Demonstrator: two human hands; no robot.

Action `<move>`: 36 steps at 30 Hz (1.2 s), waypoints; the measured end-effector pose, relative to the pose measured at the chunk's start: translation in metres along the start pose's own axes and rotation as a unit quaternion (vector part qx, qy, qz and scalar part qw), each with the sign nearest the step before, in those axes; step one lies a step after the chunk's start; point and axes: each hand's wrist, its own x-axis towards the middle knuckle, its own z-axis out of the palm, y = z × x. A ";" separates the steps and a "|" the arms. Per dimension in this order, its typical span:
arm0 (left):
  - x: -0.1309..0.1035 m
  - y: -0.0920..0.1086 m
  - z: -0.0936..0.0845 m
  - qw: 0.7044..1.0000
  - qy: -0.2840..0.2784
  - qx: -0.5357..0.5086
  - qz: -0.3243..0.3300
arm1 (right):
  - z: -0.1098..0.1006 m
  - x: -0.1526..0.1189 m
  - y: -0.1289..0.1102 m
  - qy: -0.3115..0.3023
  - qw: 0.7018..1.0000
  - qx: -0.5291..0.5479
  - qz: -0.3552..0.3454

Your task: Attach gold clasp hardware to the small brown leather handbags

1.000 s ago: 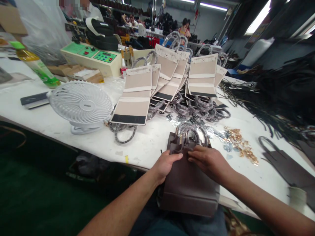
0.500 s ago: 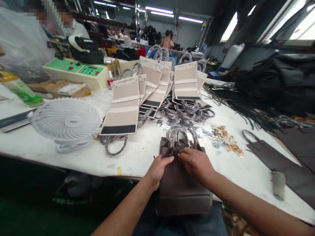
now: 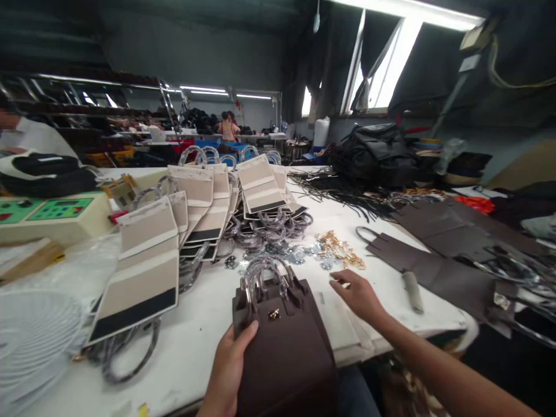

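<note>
Off the bag [image 3: 284, 356], the right hand [image 3: 357, 292] now hovers.

Head-worn view, forward and down over hands [image 3: 357, 295]

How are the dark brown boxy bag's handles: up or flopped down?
Up: the plastic-wrapped, arched handles rise above the top of the bag.

The left hand [image 3: 230, 354] grips the brown handbag [image 3: 286, 362] at its side edge, near the gold clasp [image 3: 274, 314], while the right hand [image 3: 357, 294] is positioned near loose gold fittings [image 3: 335, 246] on the white surface [image 3: 191, 353]
</note>
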 end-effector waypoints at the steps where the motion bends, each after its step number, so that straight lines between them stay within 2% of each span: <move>1: 0.000 0.001 0.001 1.000 0.007 0.014 0.003 | -0.009 0.006 0.024 0.018 0.999 -0.016 0.027; 4: 0.001 0.005 0.003 0.998 0.032 0.059 0.011 | -0.029 0.021 0.085 0.060 0.992 -0.061 0.091; 6: 0.003 0.008 0.006 0.994 0.051 0.088 0.027 | -0.036 0.028 0.110 0.075 0.987 -0.081 0.115; 8: 0.007 0.012 0.012 0.990 0.063 0.112 0.053 | -0.036 0.036 0.124 0.078 0.984 -0.093 0.128; 10: 0.013 0.015 0.018 0.989 0.060 0.121 0.065 | -0.032 0.042 0.131 0.078 0.983 -0.101 0.134; 16: 0.032 0.014 0.027 0.991 0.039 0.126 0.035 | -0.025 0.050 0.138 0.086 0.984 -0.088 0.125; 19: 0.035 0.010 0.025 0.971 0.060 0.207 0.105 | -0.031 0.046 0.139 0.105 0.985 -0.060 0.121; 22: 0.033 0.007 0.024 0.933 0.103 0.280 0.200 | -0.041 0.040 0.135 0.119 0.986 -0.020 0.118; 25: 0.027 0.005 0.024 0.898 0.129 0.332 0.258 | -0.046 0.028 0.112 0.140 0.982 0.012 0.124; 28: 0.020 0.003 0.024 0.874 0.124 0.377 0.280 | -0.038 0.006 0.058 0.117 0.979 0.101 0.135; 30: 0.017 0.001 0.025 0.869 0.125 0.386 0.284 | -0.022 -0.013 0.008 0.048 0.971 0.214 0.098; 33: 0.015 -0.003 0.024 0.863 0.125 0.388 0.299 | 0.014 -0.040 -0.066 -0.056 0.944 0.323 0.021; 36: 0.012 -0.007 0.020 0.870 0.109 0.372 0.305 | 0.051 -0.056 -0.110 -0.092 0.930 0.355 -0.006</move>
